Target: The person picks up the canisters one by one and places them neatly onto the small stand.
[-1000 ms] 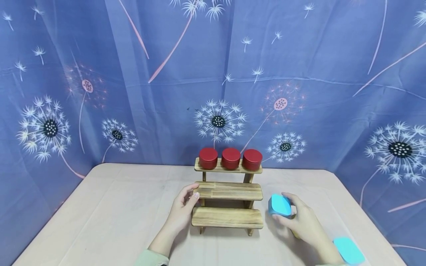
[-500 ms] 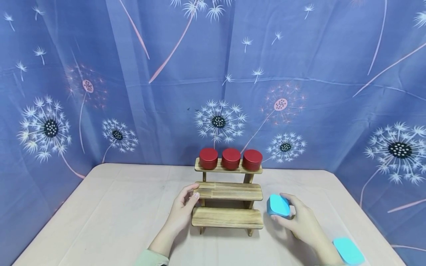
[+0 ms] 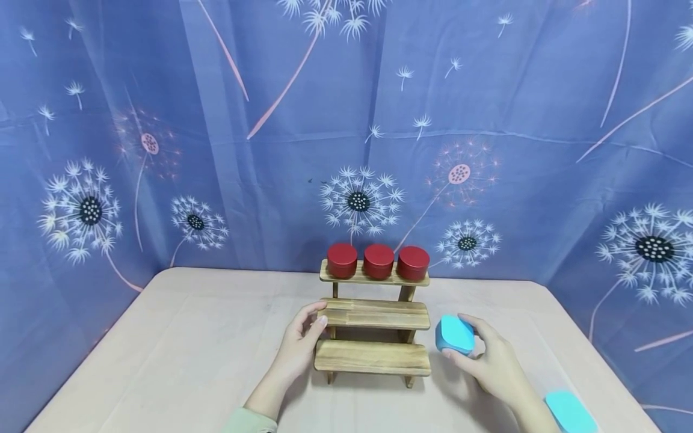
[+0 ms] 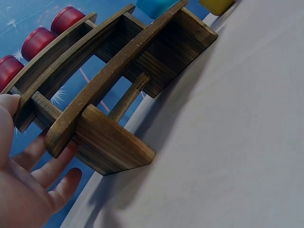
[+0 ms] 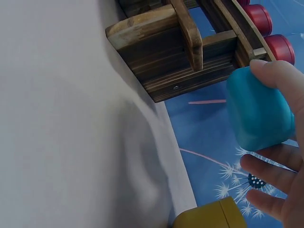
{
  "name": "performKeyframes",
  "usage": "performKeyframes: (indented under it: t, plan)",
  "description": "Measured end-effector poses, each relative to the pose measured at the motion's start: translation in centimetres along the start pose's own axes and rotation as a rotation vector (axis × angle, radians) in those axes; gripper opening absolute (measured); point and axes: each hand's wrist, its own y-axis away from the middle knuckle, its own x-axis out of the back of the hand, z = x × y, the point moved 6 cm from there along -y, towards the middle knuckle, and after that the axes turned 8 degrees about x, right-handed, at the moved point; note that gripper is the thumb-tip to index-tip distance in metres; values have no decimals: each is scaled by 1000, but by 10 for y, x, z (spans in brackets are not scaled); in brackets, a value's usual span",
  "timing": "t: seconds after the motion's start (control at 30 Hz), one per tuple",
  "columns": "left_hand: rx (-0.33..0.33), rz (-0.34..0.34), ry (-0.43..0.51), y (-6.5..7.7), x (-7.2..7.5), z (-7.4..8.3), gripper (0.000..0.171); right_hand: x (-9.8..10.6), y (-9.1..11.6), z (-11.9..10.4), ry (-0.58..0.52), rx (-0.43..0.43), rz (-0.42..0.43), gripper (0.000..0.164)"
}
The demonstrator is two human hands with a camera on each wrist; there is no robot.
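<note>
A three-step wooden shelf stand [image 3: 373, 357] stands on the table. My left hand [image 3: 299, 341] grips the left end of its middle step, thumb above and fingers below in the left wrist view. Three round red tins [image 3: 378, 261] sit in a row on the top step. To the right of the stand, my right hand [image 3: 494, 365] holds a blue rounded-square tin [image 3: 455, 334] between thumb and fingers. In the right wrist view this blue tin [image 5: 259, 111] is raised off the table, apart from the stand.
Another bright blue tin [image 3: 571, 412] lies at the table's front right, cut off by the frame edge. A yellow tin [image 5: 209, 216] shows low in the right wrist view; the right hand hides it in the head view. Behind the table hangs a blue dandelion-print cloth [image 3: 281, 198].
The head view has shifted slightly. My right hand with the blue tin moves only a little, and a bit of yellow below it is no longer visible. My left hand keeps its grip.
</note>
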Motion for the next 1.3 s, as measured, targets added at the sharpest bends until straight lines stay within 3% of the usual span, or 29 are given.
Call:
performKeyframes:
  t: [0.8,1.07,1.3]
  plan:
    - [-6,7,-11,-1,0,0,33,9,-1,-19,-35,71,155,69]
    - [-5,17,-7,0,1,-1,32,12,-3,-35,-107,164,219,70]
    - [-31,12,-23,0,1,0,34,10,-6,-41,-132,170,215,72]
